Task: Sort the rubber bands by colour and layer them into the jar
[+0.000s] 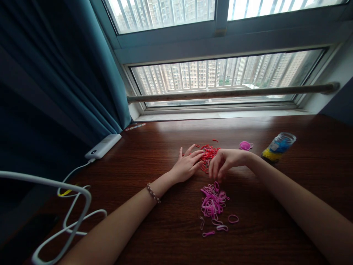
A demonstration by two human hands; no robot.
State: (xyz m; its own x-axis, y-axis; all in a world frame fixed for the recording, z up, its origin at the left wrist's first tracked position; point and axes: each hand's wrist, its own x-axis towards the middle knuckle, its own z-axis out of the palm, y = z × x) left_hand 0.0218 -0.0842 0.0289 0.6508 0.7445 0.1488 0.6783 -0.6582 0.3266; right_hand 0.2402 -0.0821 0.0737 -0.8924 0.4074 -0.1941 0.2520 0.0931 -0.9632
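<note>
My left hand (188,164) lies flat on the dark wooden table (303,176), fingers stretched out and touching a pile of red rubber bands (209,151). My right hand (224,162) hovers just right of that pile with its fingers curled downward over the bands, and whether it holds one is hidden. A pile of pink rubber bands (213,201) lies nearer to me, with a few loose ones beside it. A braided bracelet (153,193) circles my left wrist.
A clear jar (278,147) with blue and yellow bands lies on its side at the right, its pink lid (245,145) beside it. A white power bank (103,145) and white cable (71,209) sit at the left. A teal curtain (55,73) and the window sill border the table.
</note>
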